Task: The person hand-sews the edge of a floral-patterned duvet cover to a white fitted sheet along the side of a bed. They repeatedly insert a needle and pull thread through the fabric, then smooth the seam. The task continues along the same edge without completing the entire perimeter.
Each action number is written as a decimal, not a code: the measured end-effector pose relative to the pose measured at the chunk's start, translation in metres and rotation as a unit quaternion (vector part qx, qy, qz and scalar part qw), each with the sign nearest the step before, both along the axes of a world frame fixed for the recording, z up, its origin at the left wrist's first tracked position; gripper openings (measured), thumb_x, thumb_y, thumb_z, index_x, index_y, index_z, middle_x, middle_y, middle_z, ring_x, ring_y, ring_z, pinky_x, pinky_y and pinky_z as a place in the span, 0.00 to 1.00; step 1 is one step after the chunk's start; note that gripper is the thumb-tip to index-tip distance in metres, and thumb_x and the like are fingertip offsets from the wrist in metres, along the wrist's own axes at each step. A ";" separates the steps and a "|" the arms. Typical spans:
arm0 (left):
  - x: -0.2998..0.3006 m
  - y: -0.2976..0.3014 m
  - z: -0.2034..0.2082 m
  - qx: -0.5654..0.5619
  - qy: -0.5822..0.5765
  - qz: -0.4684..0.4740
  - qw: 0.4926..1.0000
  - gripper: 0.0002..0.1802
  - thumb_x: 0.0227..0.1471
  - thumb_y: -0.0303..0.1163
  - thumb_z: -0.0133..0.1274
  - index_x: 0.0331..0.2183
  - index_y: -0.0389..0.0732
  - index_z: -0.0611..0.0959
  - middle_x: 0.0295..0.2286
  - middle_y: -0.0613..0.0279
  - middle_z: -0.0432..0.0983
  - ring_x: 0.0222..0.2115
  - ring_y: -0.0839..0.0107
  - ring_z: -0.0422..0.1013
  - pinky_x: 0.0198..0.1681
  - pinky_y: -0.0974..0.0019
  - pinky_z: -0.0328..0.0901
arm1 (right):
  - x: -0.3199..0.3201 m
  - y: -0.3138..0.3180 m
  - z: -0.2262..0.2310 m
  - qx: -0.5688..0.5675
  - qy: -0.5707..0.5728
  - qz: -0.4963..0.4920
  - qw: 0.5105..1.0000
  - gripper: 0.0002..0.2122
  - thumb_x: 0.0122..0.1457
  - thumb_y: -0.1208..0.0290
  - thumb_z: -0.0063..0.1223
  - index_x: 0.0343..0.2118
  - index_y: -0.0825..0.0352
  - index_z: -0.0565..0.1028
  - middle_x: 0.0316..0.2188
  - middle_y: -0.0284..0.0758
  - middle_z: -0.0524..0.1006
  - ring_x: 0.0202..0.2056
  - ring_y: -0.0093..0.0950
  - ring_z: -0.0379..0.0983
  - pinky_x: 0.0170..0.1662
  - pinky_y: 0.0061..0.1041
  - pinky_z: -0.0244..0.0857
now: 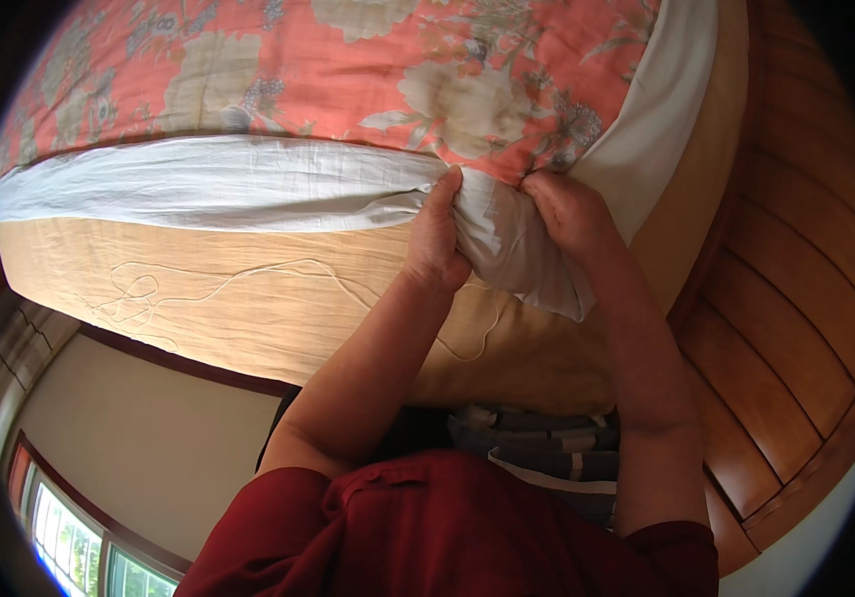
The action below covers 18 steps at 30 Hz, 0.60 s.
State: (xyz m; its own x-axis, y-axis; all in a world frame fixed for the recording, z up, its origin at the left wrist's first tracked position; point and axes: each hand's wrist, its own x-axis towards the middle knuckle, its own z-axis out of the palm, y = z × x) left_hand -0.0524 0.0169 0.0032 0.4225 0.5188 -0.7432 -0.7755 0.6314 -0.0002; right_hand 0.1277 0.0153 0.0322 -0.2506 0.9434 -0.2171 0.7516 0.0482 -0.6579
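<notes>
Nearest is the person's dark red shirt (437, 527), with a dark grey, striped cloth (547, 460) just beyond it, below the near edge of the bed (517, 370). A tan sheet (69, 254) covers the bed, showing along its near and right edges. On it, a thin pale cord (303, 262) lies in loose loops towards the near left corner and trails towards the near right corner, passing behind the left forearm.

Near that right corner, the left hand (434, 234) is closed on bunched white cloth (248, 184), thumb uppermost; its other fingers are mostly hidden. Just beside it, the right hand (577, 214) pinches the quilt (328, 80) where coral meets white, fingers curled in. A gathered flap of cloth hangs between the hands.

The quilt, coral with beige flowers, spreads from there towards the far edge. Beyond the right edge stand brown wooden panels (796, 269).
</notes>
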 end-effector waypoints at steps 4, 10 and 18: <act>0.001 0.004 0.005 -0.013 -0.004 -0.011 1.000 0.19 0.57 0.39 0.37 0.43 0.37 0.72 0.36 0.59 0.73 0.37 0.66 0.70 0.40 0.63 0.66 | -0.001 0.002 0.000 -0.011 0.001 -0.003 1.000 0.06 0.56 0.75 0.45 0.36 0.65 0.71 0.30 0.42 0.74 0.33 0.41 0.71 0.34 0.32 0.65; 0.000 0.003 0.000 -0.006 -0.013 -0.013 1.000 0.20 0.55 0.40 0.44 0.45 0.36 0.72 0.40 0.57 0.72 0.41 0.64 0.69 0.46 0.60 0.64 | -0.003 0.002 -0.002 -0.002 0.003 -0.007 1.000 0.06 0.56 0.76 0.45 0.36 0.65 0.71 0.30 0.42 0.74 0.32 0.40 0.71 0.34 0.32 0.65; 0.000 0.011 0.021 0.044 -0.020 -0.046 0.998 0.25 0.58 0.43 0.34 0.49 0.34 0.67 0.45 0.53 0.69 0.46 0.60 0.66 0.51 0.58 0.61 | -0.004 0.003 -0.005 0.006 0.004 0.000 1.000 0.07 0.56 0.75 0.44 0.37 0.65 0.71 0.30 0.41 0.74 0.33 0.40 0.72 0.35 0.32 0.65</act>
